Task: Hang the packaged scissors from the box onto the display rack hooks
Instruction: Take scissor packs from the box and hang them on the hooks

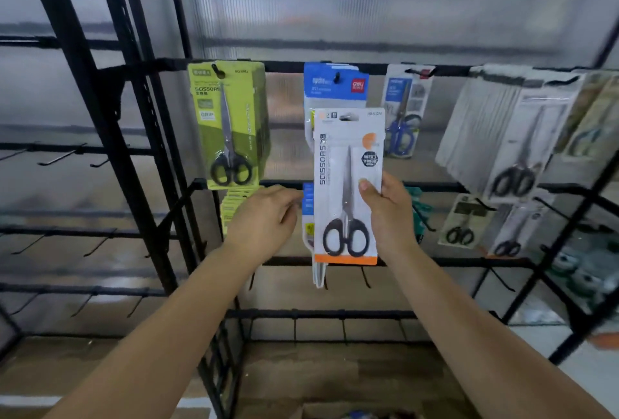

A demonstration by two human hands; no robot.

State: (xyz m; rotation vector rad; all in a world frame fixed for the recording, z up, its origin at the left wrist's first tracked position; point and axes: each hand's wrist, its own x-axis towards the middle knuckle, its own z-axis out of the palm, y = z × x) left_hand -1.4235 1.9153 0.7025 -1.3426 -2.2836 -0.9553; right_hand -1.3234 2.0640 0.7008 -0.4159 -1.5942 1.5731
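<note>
Gripping 1 white scissors pack (348, 184), right hand (388, 214); left hand (264, 217) loosely curled, empty.

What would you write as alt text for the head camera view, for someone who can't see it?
A person's right hand holds a white-and-orange pack of black-handled scissors upright before a black wire display rack, while the left hand reaches toward blue packs behind it. Green scissor packs and others already hang from the rack's hooks.

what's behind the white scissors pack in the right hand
The white scissors pack covers most of a blue-topped pack hanging on a hook, and another blue-edged pack lower down. Their scissors are hidden.
</note>
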